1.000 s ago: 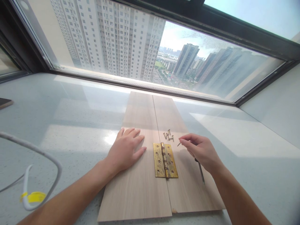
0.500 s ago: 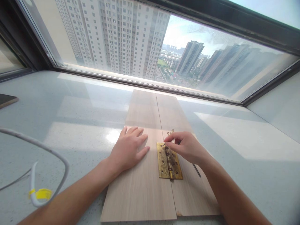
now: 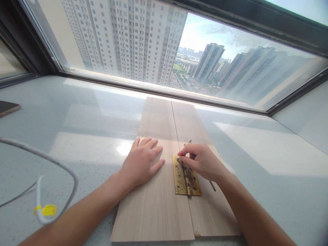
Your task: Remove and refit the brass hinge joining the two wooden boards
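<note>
A brass butt hinge [image 3: 180, 179] lies open over the seam between two pale wood boards [image 3: 153, 215]. My left hand [image 3: 142, 162] rests palm down on the left board with its fingers spread, apart from the hinge. My right hand [image 3: 200, 159] is closed in a pinch at the hinge's upper left corner. Between its fingertips is a small screw [image 3: 178, 158], mostly hidden, at the top hole of the left leaf. A thin dark metal rod [image 3: 212, 186] sticks out from beneath that hand. Several brass screws [image 3: 189, 141] lie just beyond it on the right board.
The boards lie on a speckled white countertop [image 3: 84, 150] below a large dark-framed window [image 3: 164, 94]. A grey cable [image 3: 58, 167] with a yellow tag [image 3: 49, 210] loops at the left. A dark flat object [image 3: 9, 108] sits at the far left edge.
The rod beneath my right hand has shifted slightly left relative to the boards. My right fingertips are a little closer to the hinge's corner hole. My left hand stays on the board.
</note>
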### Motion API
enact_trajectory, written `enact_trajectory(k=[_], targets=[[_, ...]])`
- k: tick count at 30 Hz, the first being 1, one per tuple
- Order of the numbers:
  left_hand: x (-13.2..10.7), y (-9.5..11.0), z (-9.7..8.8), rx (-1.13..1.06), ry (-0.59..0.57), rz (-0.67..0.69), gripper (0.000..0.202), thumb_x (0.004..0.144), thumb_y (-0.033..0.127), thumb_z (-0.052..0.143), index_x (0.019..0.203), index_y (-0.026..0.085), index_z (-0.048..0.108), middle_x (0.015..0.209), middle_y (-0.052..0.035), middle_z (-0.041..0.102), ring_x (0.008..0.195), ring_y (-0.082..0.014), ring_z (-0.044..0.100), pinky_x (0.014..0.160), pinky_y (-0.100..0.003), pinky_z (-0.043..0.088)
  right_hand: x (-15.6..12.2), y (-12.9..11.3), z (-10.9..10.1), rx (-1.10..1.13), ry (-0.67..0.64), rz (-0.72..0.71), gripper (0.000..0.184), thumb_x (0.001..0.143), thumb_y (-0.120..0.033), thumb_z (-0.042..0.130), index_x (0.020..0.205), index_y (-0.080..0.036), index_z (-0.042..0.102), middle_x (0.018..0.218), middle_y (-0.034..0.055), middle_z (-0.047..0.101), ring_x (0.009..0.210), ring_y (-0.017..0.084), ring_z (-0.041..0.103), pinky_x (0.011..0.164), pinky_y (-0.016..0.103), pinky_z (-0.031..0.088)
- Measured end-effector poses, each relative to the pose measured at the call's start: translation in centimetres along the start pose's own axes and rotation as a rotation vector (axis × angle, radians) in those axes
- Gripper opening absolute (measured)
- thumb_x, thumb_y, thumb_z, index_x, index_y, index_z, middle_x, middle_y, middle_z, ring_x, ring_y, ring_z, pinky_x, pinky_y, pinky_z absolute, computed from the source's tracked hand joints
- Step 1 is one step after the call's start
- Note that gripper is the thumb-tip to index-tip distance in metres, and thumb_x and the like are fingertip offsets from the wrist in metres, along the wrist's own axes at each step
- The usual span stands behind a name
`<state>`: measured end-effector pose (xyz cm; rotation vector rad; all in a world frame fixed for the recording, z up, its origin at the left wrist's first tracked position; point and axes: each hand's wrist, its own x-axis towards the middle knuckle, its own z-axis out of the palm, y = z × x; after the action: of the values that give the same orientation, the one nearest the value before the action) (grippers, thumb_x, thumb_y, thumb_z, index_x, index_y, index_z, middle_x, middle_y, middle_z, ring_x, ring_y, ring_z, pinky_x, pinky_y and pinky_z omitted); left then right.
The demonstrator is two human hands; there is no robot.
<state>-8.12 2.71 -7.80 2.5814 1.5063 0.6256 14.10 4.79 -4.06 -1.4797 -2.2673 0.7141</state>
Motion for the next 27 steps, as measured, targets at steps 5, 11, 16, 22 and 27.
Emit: enact_trajectory(k=[5,11,16,22,27], targets=[[0.0,0.0,-0.07,-0.002,-0.011,-0.002,0.03,0.089,0.04,0.047,0.108,0.022,0.06,0.12,-0.0094,0.06,0.115,-0.0296,0.049,0.097,-0.054,0.036,-0.01,-0.17,-0.1,-0.008,-0.021,-0.023,0.016,0.08,-0.028,0.058,0.078,-0.023,0.073,0.077,0.0008,0.069,0.063,0.013,0.056,0.059,0.026,0.042],[0.01,0.05,-0.1,-0.002,-0.026,-0.01,0.031,0.089,0.041,0.046,0.109,0.021,0.061,0.122,-0.0093,0.059,0.116,-0.0291,0.048,0.098,-0.053,0.036,-0.05,-0.13,-0.28,0.001,-0.045,-0.022,0.017,0.08,-0.027,0.057,0.08,-0.023,0.073,0.079,0.0005,0.068,0.063,0.012,0.055,0.059,0.026,0.042],[0.01,0.0,-0.15,-0.002,-0.026,-0.015,0.031,0.09,0.041,0.046,0.109,0.021,0.06,0.122,-0.009,0.059,0.116,-0.0288,0.048,0.099,-0.053,0.035,-0.06,0.0,-0.36,-0.001,-0.034,-0.017,0.016,0.08,-0.026,0.057,0.08,-0.024,0.073,0.079,-0.0011,0.068,0.062,0.011,0.054,0.06,0.027,0.042],[-0.09,0.02,-0.07,-0.006,-0.02,-0.012,0.031,0.089,0.041,0.047,0.109,0.021,0.06,0.122,-0.0092,0.059,0.117,-0.029,0.048,0.099,-0.054,0.034,0.01,0.03,-0.44,-0.002,-0.03,-0.013,0.016,0.08,-0.025,0.057,0.08,-0.024,0.073,0.079,-0.0012,0.068,0.062,0.011,0.054,0.06,0.027,0.042],[-0.06,0.07,-0.02,-0.002,-0.017,-0.01,0.031,0.089,0.041,0.047,0.109,0.022,0.06,0.122,-0.0089,0.059,0.117,-0.029,0.048,0.099,-0.054,0.035,-0.05,0.01,-0.27,0.014,-0.023,-0.01,0.015,0.079,-0.026,0.058,0.08,-0.023,0.073,0.08,-0.0006,0.068,0.061,0.011,0.054,0.059,0.026,0.042]])
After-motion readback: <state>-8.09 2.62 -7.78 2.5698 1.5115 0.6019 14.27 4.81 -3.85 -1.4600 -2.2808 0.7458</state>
